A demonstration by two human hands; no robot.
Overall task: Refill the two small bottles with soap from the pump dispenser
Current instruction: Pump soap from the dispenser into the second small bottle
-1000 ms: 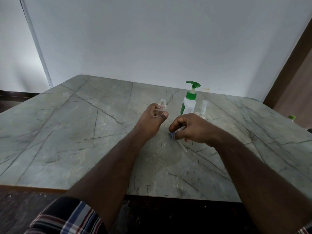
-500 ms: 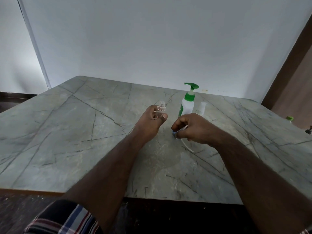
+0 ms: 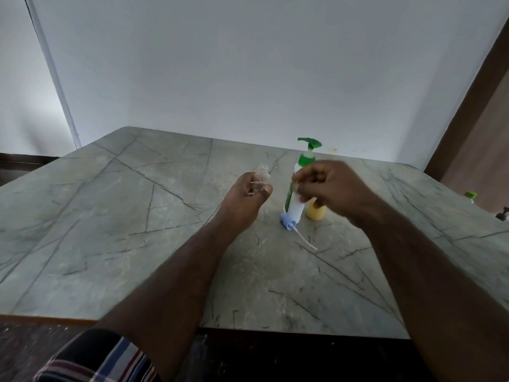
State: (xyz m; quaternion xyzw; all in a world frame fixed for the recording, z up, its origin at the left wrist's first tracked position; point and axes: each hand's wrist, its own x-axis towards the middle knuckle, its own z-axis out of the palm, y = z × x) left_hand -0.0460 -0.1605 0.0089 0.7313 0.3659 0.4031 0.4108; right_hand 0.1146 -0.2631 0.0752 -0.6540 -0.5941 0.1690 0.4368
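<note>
The left hand (image 3: 242, 197) grips the open bottle (image 3: 262, 176) upright. The right hand (image 3: 327, 188), loosely curled and empty, is nearer the dispenser (image 3: 300, 183), just behind it.

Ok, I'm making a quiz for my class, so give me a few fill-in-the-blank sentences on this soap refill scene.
1. The left hand holds a clear small bottle that has no ____.
2. The pump dispenser has a ____ pump head.
3. The blue spray cap lies on the ____.
4. The bottle behind the right hand holds ____ liquid.

Missing words: cap; green; table; yellow
</note>
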